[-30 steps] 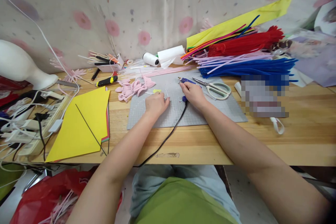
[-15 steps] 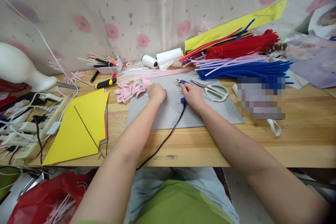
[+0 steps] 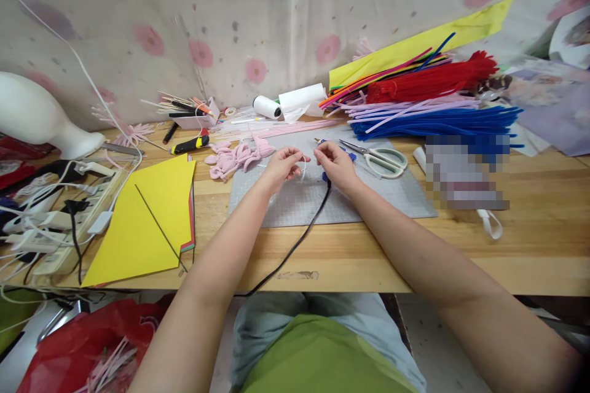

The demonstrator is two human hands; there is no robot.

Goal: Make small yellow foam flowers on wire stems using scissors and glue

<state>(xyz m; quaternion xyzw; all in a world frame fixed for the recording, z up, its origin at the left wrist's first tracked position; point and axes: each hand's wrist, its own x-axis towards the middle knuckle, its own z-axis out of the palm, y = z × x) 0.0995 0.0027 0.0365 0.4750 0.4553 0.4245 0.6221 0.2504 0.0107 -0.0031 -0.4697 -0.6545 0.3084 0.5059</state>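
Note:
My left hand (image 3: 282,169) is over the grey cutting mat (image 3: 295,212), thumb and fingers drawn together at a thin, curved white strand (image 3: 303,170). Just to its right, my right hand (image 3: 336,163) pinches with its fingertips; what is between them is too small to make out. The two hands are a short gap apart. Behind and under my right hand lies a blue glue gun (image 3: 325,177), mostly covered, its black cord running toward the table edge. Pink fuzzy shaped pieces (image 3: 235,158) lie left of my left hand. Scissors (image 3: 385,163) with pale green handles rest beside my right hand.
Blue (image 3: 437,123) and red pipe cleaners (image 3: 428,81) are piled at the back right. Yellow sheets (image 3: 142,221) and a power strip (image 3: 85,221) lie left. A yellow-black cutter (image 3: 190,145) and a thread spool (image 3: 266,107) are behind the mat.
My right hand has come off the glue gun into a pinch in front of it. My left hand has turned and its fingers have opened out somewhat, showing the white strand.

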